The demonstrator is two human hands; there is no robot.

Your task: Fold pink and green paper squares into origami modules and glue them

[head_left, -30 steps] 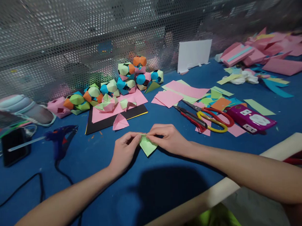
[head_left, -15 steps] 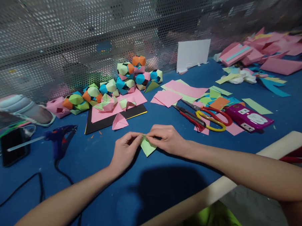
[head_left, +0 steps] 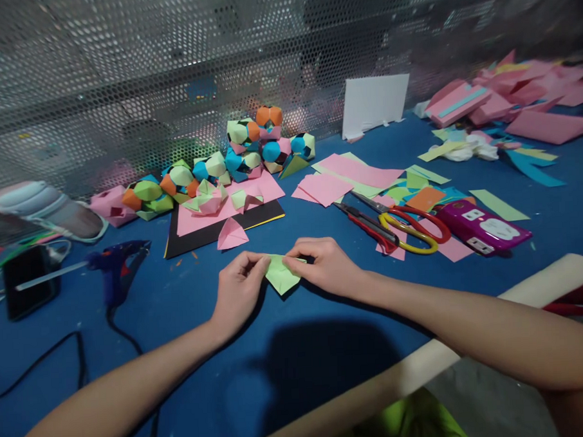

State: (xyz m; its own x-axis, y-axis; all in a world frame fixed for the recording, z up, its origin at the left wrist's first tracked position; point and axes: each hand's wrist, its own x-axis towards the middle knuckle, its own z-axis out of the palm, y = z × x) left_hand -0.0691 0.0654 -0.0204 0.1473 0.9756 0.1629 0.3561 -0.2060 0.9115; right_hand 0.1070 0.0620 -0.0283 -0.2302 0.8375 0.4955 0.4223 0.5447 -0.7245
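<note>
A small folded piece of light green paper [head_left: 281, 278], its lower end coming to a point, is held just above the blue table [head_left: 202, 390]. My left hand [head_left: 241, 290] pinches its left corner between thumb and fingers. On the other side, my right hand [head_left: 326, 266] grips the upper right part, the thumb lying across the paper. Beyond my hands stands a pink folded paper piece [head_left: 232, 234], close to black and pink sheets [head_left: 200, 240] that carry two more folded pieces.
Left lie a blue glue gun [head_left: 116, 268] with its cord and a phone [head_left: 28, 281]. Folded paper balls [head_left: 243, 164] line the mesh panel [head_left: 135, 71]. Rightward are scissors [head_left: 408, 239], a craft knife [head_left: 369, 228], a purple box [head_left: 485, 226], paper scraps [head_left: 420, 197] and pink paper shapes [head_left: 548, 127].
My hands have moved slightly apart, and the green paper's upper edge has opened out wider between them. Its lower point sits a little higher.
</note>
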